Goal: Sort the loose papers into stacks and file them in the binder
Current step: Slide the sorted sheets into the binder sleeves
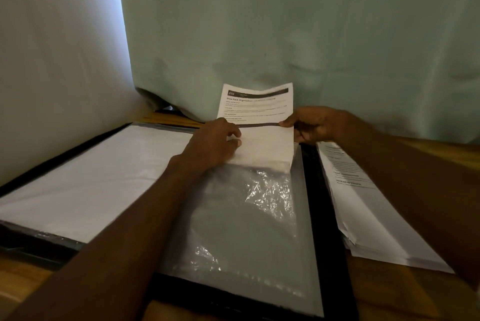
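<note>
A black binder (pixel 324 229) lies open on the wooden table. A clear plastic sleeve (pixel 246 216) covers its right half. A printed sheet (pixel 255 107) stands partly inside the top opening of that sleeve, its upper half sticking out and bent. My left hand (pixel 215 144) holds the sleeve's top edge at the left, fingers curled on the plastic and paper. My right hand (pixel 314 124) pinches the sheet's right edge. White pages (pixel 98 177) fill the binder's left half.
A stack of loose printed papers (pixel 363 203) lies on the table right of the binder, partly under my right forearm. A green curtain (pixel 285 22) hangs close behind. Yellow folders (pixel 171 119) peek out beyond the binder's far edge.
</note>
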